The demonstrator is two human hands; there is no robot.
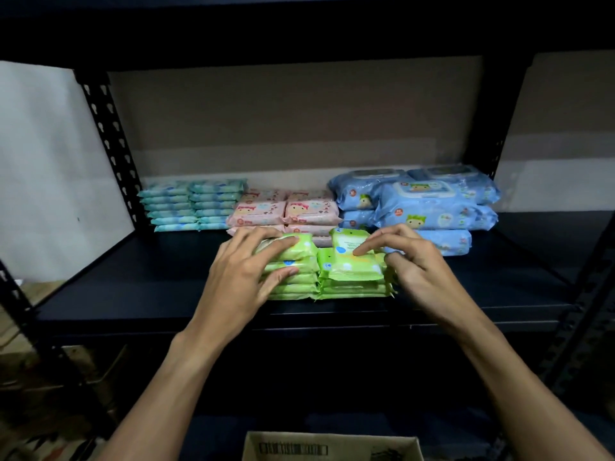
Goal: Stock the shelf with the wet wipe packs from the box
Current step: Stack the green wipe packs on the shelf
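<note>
Green packs (346, 266), two stacks at shelf (133, 277) front: we press left hand (246, 264) and right hand (412, 257) open-fingered, gripping nothing, to square them.

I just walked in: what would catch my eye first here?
The bright green packs at the front of the shelf, in two stacks, with the left hand resting on the left stack and the right hand touching a tilted top pack. Behind them sit teal packs at left, pink packs in the middle, blue packs at right.
</note>
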